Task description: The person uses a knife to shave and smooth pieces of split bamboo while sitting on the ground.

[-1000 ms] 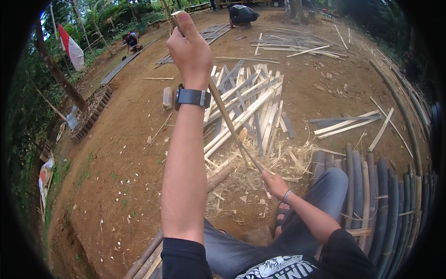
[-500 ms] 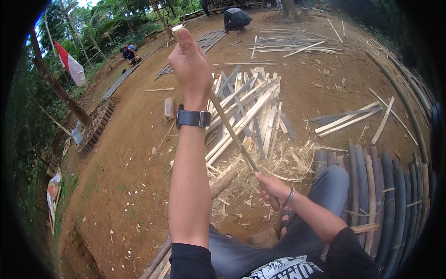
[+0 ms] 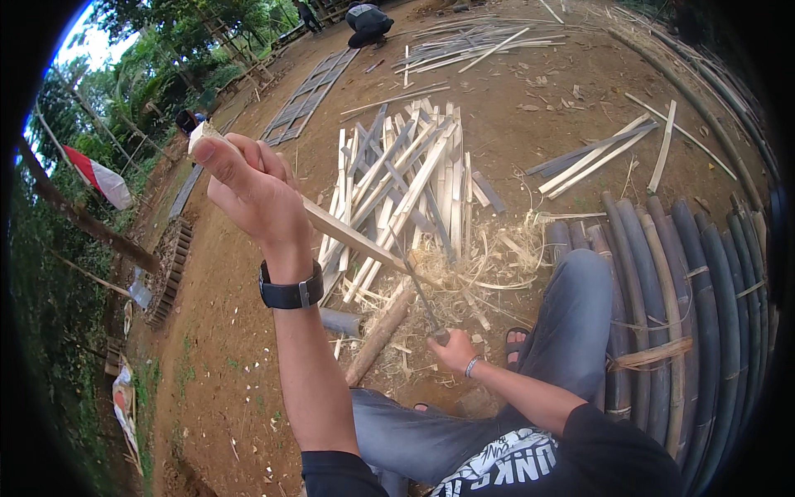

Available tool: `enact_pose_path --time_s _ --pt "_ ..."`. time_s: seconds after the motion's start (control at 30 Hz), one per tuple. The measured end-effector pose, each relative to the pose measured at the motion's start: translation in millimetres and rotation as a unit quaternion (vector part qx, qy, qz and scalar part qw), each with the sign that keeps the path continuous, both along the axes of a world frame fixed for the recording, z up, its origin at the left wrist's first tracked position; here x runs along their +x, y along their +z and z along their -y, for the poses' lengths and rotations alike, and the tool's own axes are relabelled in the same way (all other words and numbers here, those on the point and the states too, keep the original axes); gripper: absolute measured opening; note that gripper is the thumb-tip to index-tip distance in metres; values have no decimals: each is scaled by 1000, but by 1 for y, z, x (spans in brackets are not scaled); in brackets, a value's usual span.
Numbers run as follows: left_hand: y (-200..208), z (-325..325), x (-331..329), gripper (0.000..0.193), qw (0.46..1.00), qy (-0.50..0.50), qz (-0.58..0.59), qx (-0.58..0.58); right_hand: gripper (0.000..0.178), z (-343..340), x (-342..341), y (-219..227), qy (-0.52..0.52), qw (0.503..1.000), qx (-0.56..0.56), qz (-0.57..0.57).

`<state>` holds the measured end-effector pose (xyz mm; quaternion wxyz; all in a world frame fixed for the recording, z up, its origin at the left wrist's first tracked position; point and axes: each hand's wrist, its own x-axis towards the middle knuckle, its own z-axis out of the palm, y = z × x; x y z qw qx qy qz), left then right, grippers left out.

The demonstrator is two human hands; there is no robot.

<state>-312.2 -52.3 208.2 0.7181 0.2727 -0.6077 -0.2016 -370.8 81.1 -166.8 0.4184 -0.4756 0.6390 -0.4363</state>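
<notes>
A pale split bamboo slat is gripped in left-hand fingers; the right hand's knife is best drawn shallowly, away from them.

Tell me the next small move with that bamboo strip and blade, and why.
Probably push the blade further along the bamboo strip. The left hand holds the strip's upper end raised, the right hand grips the blade's handle, and the blade meets the strip near its lower end, above a heap of shavings.
</notes>
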Motion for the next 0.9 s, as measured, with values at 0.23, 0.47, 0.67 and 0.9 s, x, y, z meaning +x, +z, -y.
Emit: enact_pose_path --time_s 0.23,0.47,0.67,0.9 --pt "1 1 38 61 997 -75 -19 22 27 13 -5 48 184 682 145 693" --pt "-4 6 38 61 1000 -4 -25 -10 28 23 -47 161 103 911 -66 393" --pt "2 52 15 68 993 73 48 -77 30 -14 -57 189 63 944 -134 296" --pt "8 98 7 64 990 63 48 -119 17 2 -73 173 69 937 -77 334"
